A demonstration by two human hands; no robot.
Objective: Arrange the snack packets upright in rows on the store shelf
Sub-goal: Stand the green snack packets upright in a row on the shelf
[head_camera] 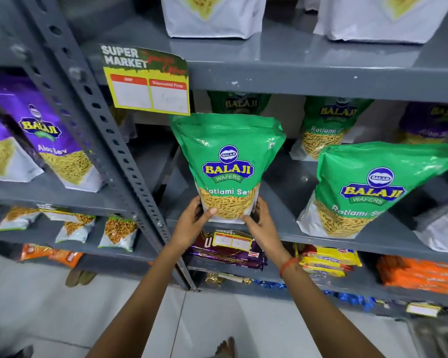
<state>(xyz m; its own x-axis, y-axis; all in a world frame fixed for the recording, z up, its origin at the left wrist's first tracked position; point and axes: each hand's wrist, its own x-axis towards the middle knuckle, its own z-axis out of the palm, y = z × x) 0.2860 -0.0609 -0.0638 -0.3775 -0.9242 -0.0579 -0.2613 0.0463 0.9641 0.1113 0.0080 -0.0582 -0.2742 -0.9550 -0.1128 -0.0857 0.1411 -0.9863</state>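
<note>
Hands first: I've got both on the bottom corners of a glossy green Balaji Ratlami Sev pouch w/ a clear window showing yellow sev [228, 166]. Left hand [192, 224] is wrapped on the lower-left corner, thumb across the window; right hand [260, 223] is clamped on the lower-right corner, fingers behind. So both are closed on the pkt, none free. Pouch stands upright, long axis vertical, its base at the front lip of the grey metal middle shelf [321, 241]; can't tell if the base is fully resting or a hair above. It rises straight up from my grip, top edge just under the yellow-and-green Super Market price tag [146, 81]. Behind it sits another green pouch [239, 103], mostly hidden, so this one looks like the front of a row. To the right, well apart, a second green Ratlami Sev pouch [367, 192] leans, top tipped right, not upright. Beyond the slotted grey steel upright [109, 140] are purple Aloo Sev pouches [44, 143] on the neighbour bay. My read: the next step is a push straight back and a square-up, both hands equally near; then the right hand is closer for the leaning pkt. Risk: top-heavy pouch may flop fwd on release.
</note>
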